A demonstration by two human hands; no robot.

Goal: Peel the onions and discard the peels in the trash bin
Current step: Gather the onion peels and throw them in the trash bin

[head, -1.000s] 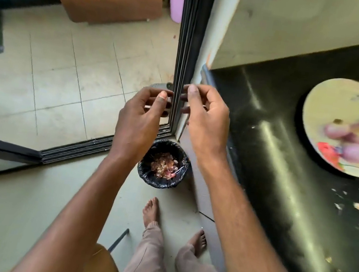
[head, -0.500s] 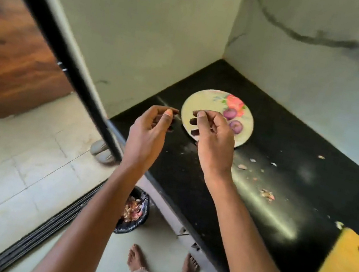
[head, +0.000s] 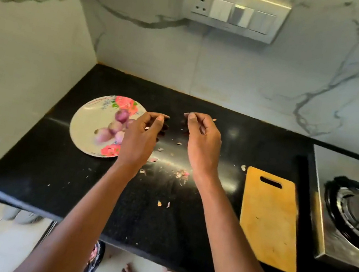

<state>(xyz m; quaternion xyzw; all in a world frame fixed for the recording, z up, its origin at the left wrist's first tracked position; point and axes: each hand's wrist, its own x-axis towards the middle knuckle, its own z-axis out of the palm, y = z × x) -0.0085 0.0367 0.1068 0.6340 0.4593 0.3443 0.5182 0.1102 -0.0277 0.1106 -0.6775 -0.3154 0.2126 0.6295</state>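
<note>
Hovering over the black counter [head: 49, 161], both hands sit side by side with a gap between them. The left hand [head: 141, 137] has fingers loosely curled, thumb near the fingertips, can't tell if it's pinching anything. Same for the right hand [head: 202, 143], loosely curled and too blurry to call. The onions [head: 113, 130] are bunched on the flowered plate [head: 87, 119], far left, just beside the left hand. Peel scraps [head: 181, 174] litter the counter between the wrists. The cutting board [head: 270, 220] lies right, reaching the near edge, with the stove [head: 351, 214] beyond it. The trash bin [head: 92, 262] peeks out below the near edge.
</note>
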